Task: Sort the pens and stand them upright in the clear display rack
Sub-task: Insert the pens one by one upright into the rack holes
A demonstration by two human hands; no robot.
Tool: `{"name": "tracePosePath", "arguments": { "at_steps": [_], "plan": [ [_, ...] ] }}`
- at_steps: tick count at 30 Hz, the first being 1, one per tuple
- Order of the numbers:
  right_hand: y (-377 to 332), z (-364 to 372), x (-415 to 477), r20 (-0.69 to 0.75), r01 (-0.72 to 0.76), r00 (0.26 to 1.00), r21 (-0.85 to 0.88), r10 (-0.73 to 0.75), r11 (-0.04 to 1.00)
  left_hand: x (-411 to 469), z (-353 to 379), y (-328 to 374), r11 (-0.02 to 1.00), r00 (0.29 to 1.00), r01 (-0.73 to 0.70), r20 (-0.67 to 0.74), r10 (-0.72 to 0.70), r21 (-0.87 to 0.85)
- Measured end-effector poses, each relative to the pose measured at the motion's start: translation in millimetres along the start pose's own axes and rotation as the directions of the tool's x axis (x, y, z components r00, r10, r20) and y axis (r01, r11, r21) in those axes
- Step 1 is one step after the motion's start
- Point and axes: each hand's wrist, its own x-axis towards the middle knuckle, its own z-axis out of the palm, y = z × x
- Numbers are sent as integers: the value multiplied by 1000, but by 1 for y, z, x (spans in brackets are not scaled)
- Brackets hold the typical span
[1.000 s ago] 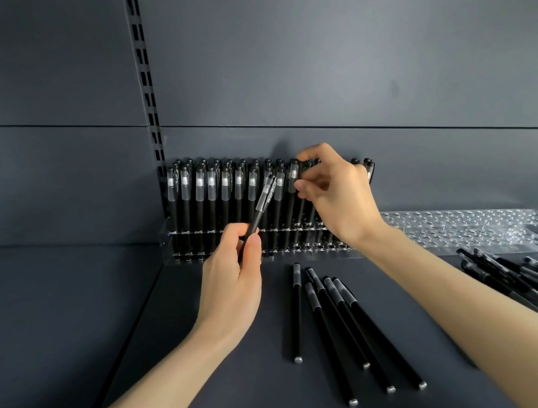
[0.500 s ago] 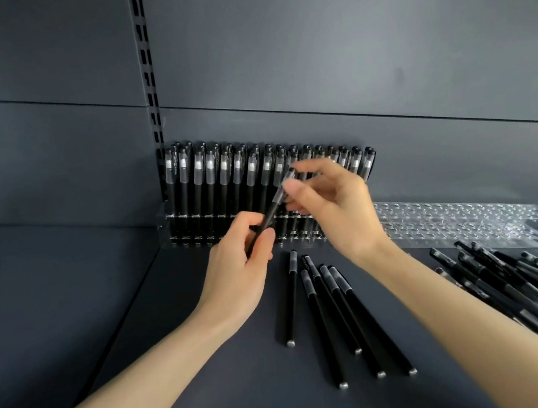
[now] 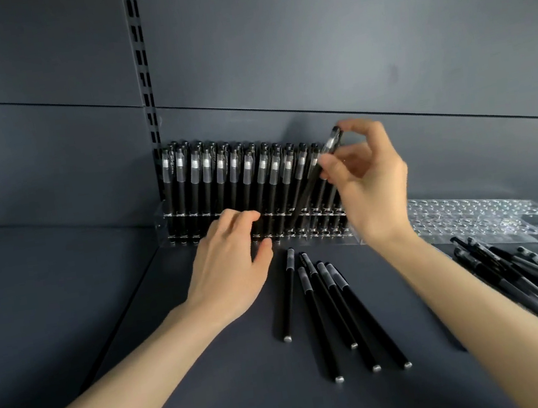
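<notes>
Right hand (image 3: 371, 182) pinches one pen (image 3: 331, 143); left hand (image 3: 231, 268) loose, empty; five pens (image 3: 327, 299) lying flat.

Clear rack (image 3: 161, 219) runs along the back wall of the shelf (image 3: 219, 401). Its left stretch is packed with black standing pens (image 3: 223, 182), upright, clear caps up; the right stretch shows rows of open holes. Tilted pen (image 3: 332, 142): cap up-right, lower end in the row, pinched by right hand (image 3: 372, 186). Five loose pens (image 3: 327, 309) lie side by side before the rack, caps toward it. Pen pile (image 3: 530, 281) is heaped at far right.
</notes>
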Motion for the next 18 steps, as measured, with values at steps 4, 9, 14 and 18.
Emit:
{"name": "tracePosePath", "arguments": {
  "at_steps": [4,9,14,18],
  "plan": [
    [7,4,7,-73,91,993,-61,-95,994,2,7,-3,968,996,-71,77,54,242],
    [14,11,6,-47,90,994,-79,-94,993,3,9,-8,928,992,-98,105,65,361],
    [18,18,5,60,98,994,-160,-89,982,4,12,-12,912,990,-100,128,53,398],
    [19,19,6,135,69,990,-204,-42,977,3,12,-14,911,990,-95,131,46,400]
  ]
}}
